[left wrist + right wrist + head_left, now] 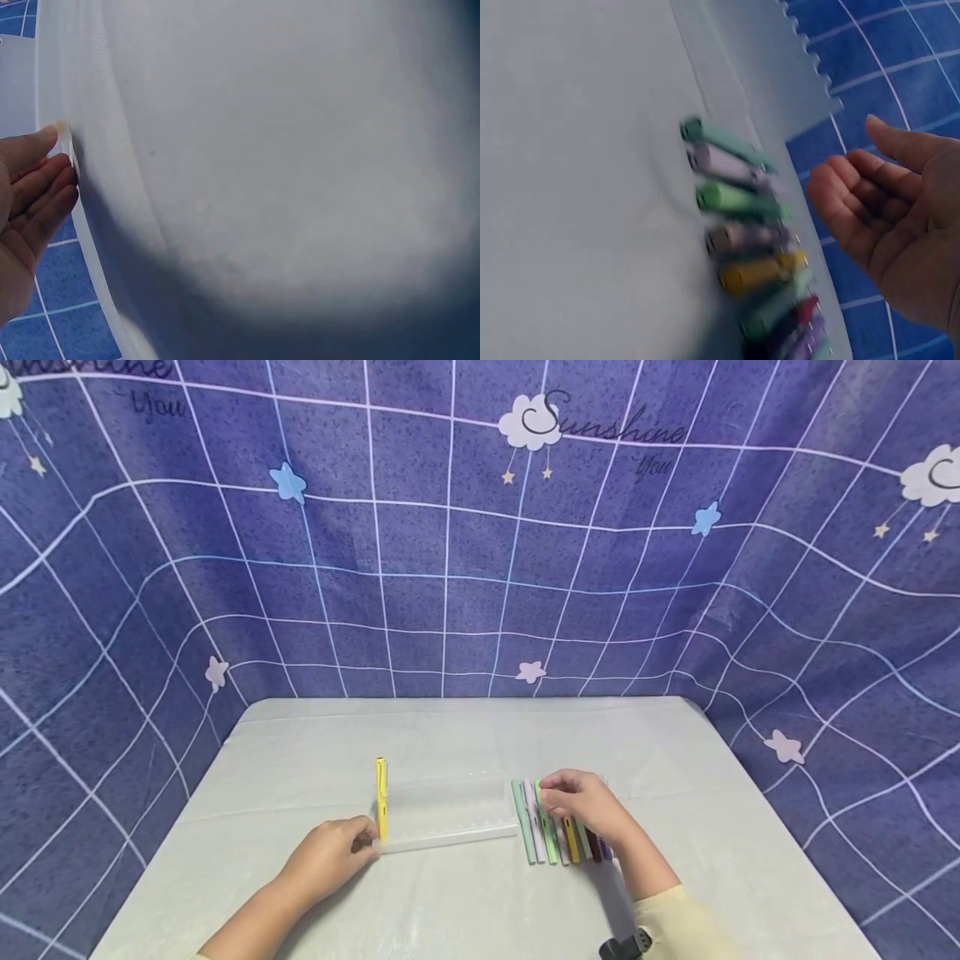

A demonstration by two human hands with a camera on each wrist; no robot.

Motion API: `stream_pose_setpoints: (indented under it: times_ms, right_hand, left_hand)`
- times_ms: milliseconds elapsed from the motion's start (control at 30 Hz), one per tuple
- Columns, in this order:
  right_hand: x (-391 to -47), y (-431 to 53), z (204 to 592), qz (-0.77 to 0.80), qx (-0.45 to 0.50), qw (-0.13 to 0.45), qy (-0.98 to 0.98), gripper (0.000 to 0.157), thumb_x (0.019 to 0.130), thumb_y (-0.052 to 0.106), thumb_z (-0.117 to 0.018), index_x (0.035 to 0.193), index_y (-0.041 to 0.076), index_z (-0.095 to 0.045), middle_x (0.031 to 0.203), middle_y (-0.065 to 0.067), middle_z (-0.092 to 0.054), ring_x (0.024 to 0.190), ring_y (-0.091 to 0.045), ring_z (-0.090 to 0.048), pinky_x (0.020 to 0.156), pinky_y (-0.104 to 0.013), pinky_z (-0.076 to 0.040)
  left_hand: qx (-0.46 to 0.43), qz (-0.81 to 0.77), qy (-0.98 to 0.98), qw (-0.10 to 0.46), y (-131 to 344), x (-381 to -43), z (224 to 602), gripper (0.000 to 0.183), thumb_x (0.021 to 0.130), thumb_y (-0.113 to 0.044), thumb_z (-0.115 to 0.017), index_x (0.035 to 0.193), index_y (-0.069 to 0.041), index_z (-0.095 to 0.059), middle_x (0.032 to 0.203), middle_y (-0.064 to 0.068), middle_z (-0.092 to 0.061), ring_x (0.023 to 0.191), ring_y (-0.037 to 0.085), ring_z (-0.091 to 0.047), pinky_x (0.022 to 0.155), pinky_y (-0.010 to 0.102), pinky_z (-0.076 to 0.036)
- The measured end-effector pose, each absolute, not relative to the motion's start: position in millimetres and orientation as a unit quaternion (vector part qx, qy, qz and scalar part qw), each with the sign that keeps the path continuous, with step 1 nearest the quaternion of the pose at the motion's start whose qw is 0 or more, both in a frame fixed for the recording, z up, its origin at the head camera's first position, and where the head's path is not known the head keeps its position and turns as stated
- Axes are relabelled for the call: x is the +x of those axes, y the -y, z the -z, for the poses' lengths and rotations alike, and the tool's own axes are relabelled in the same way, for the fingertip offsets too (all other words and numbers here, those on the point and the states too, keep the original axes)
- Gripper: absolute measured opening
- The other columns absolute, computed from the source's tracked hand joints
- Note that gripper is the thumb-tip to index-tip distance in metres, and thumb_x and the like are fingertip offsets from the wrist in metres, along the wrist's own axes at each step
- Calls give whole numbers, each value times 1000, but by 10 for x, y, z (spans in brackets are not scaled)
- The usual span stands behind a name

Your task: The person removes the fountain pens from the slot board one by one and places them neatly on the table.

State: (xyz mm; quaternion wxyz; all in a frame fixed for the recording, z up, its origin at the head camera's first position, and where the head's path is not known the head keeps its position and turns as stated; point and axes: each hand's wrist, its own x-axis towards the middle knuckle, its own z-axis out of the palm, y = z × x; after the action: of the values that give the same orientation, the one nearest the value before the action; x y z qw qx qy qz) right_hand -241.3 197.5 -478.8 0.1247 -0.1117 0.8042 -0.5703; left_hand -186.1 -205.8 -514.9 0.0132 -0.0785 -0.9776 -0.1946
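A clear plastic pen rack [450,842] with a notched edge stands on the table. At its left end a yellow pen [381,802] lies in the rack, sloping up and away. My left hand [326,857] grips the rack's left front corner; in the left wrist view its clear edge sits between thumb and fingers [51,195]. To the rack's right, several capped pens lie side by side, among them mint [525,827], lilac [724,163], bright green [731,199] and mustard [757,274]. Over this row hovers my right hand [588,803], fingers loosely bent, holding nothing.
A white cloth covers the table [450,735]. Blue grid-patterned curtains [420,610] hang behind it and along both sides. A black strap piece [626,945] shows at the right sleeve.
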Motion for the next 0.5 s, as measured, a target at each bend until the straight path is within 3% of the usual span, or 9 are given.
stream_pose_setpoints:
  times_ms: [233, 500]
  right_hand:
    - [-2448, -1599, 4818, 589, -138, 145, -783, 40, 94, 20, -67, 121, -7, -59, 111, -27, -66, 100, -39, -68, 88, -38, -59]
    - [-2467, -1177, 4885, 608, -157, 159, -762, 38, 93, 18, -68, 121, -6, -60, 112, -21, -67, 100, -30, -70, 88, -36, -58]
  left_hand:
    - [-73, 197, 978, 6, 2067, -1866, 5149, 22, 76, -32, -83, 91, -25, -68, 84, -11, -72, 83, 10, -68, 82, 39, -58]
    - [-73, 200, 977, 5, 2070, -1858, 5145, 23, 76, -31, -83, 91, -26, -67, 85, -11, -72, 84, 11, -69, 82, 40, -58]
